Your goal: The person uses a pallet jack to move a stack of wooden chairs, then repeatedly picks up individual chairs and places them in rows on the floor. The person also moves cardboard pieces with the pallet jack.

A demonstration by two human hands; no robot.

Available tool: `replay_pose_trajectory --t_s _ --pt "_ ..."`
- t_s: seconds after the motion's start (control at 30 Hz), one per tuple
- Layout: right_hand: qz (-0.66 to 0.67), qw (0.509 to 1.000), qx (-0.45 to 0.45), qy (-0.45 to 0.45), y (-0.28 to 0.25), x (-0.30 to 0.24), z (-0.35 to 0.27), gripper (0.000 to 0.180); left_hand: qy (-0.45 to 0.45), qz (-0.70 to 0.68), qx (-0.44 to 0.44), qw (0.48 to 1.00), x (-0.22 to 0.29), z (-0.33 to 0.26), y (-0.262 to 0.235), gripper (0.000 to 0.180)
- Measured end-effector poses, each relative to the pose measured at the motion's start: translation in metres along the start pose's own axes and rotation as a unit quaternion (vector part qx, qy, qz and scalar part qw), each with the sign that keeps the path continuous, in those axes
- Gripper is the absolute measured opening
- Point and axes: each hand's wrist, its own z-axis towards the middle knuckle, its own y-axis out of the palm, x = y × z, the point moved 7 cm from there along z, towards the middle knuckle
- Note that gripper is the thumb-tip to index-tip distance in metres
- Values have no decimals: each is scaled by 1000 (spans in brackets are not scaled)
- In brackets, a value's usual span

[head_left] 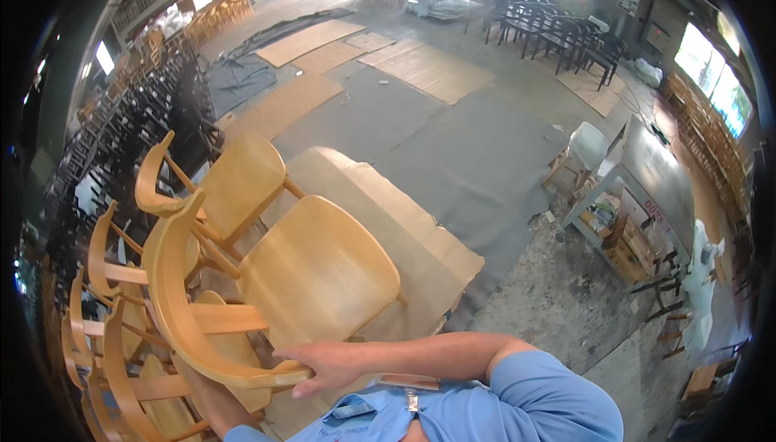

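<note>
A light wooden chair (319, 272) with a curved backrest stands tilted in front of me, its seat toward the middle of the view. My right hand (323, 364) is closed around the near end of that backrest, thumb below and fingers over the top. From the lower edge my left forearm (212, 400) reaches up behind the backrest. The left hand itself is mostly hidden by the chair's curved wood, so its fingers do not show. Beyond and beside the held chair is another wooden chair (242, 179) of the same kind.
Several more wooden chairs (133, 385) crowd the left side, with dark stacked chairs (121, 135) behind them. Flattened cardboard (388, 216) lies on the floor ahead. A grey workbench (663, 175) with boxes underneath stands at right. Black chairs (558, 30) line the far side.
</note>
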Motion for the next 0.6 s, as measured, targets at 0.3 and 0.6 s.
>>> replay_pose_trajectory --t_s 0.3,0.6 --pt "-73 995 -22 65 -92 2 -58 60 -73 -12 -35 997 -30 38 139 37" --pt "0 998 39 42 -228 27 -193 49 -226 -246 -287 898 -95 93 304 23"
